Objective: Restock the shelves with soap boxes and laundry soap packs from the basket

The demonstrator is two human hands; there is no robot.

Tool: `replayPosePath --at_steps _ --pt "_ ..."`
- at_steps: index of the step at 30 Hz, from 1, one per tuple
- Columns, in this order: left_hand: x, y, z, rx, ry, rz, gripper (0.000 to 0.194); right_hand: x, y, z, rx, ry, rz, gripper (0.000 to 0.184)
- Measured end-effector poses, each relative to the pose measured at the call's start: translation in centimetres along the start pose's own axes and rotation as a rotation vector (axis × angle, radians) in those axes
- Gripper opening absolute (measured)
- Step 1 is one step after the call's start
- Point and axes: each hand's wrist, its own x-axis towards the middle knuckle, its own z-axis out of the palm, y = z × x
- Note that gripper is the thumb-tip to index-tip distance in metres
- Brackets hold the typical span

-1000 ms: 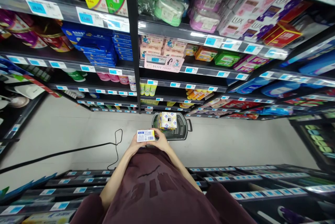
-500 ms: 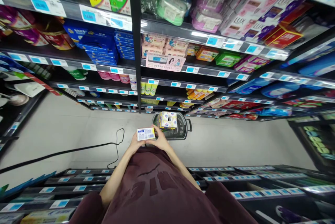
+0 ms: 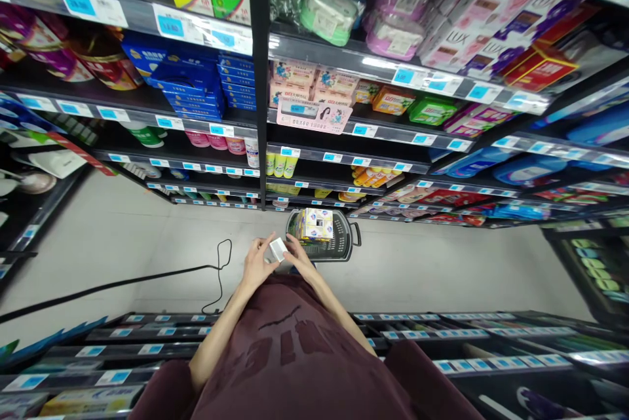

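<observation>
Between my two hands, in front of my waist, is a small white box (image 3: 278, 249), tilted so that one narrow face points up. My left hand (image 3: 257, 263) is closed on its left side, thumb below and fingers behind. On the right side, the fingers of my right hand (image 3: 299, 259) press against it. What the box contains cannot be seen. Just beyond my right hand, a dark shopping basket (image 3: 343, 243) stands on the floor, with several yellow and white boxes (image 3: 316, 224) stacked at its left.
Ahead rises a tall shelf unit (image 3: 261, 164) with soaps, boxes and bottles. A black cable (image 3: 147, 276) runs across the floor (image 3: 196, 230) on the left. Low shelves with price tags (image 3: 122, 336) lie close behind me. Another rack (image 3: 44, 217) stands at far left.
The box has been turned in my hands, from its long printed side to a plain narrow face. My left fingers have shifted up around it. The basket stays put.
</observation>
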Motion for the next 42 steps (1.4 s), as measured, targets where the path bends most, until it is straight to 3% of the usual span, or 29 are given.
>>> replayPosePath --at_steps 3,8,14,24,28,30,35,39,42 --pt "0.3 1.0 -0.4 0.121 -0.006 0.054 0.084 -0.2 0.3 0.5 0.264 -0.001 0.086 0.056" --pt "0.9 2.0 -0.5 -0.069 0.001 0.132 0.104 -0.7 -0.1 1.6 0.725 0.027 0.235 0.045" --pt "0.9 2.0 -0.2 -0.309 0.072 0.084 0.083 -0.9 -1.7 1.8 0.986 -0.017 0.314 0.061" --pt "0.6 0.7 0.7 -0.538 0.091 0.001 0.071 -0.9 -2.2 2.1 0.989 -0.012 0.342 0.064" --pt "0.5 0.4 0.7 -0.553 0.130 -0.011 0.067 -0.7 -2.6 1.9 0.916 -0.074 0.367 0.065" --pt "0.5 0.2 0.5 -0.531 0.169 -0.036 0.068 -0.4 -2.5 1.5 0.864 -0.053 0.377 0.057" --pt "0.2 0.3 0.1 -0.411 0.208 -0.097 0.074 0.7 -0.9 0.4 0.672 0.182 0.329 0.021" --pt "0.3 1.5 -0.4 -0.322 0.172 -0.018 0.073 0.9 0.8 0.5 0.594 0.167 0.372 0.014" --pt "0.8 2.7 -0.8 -0.256 0.151 0.067 0.057 0.7 1.5 1.1 0.608 0.121 0.456 0.011"
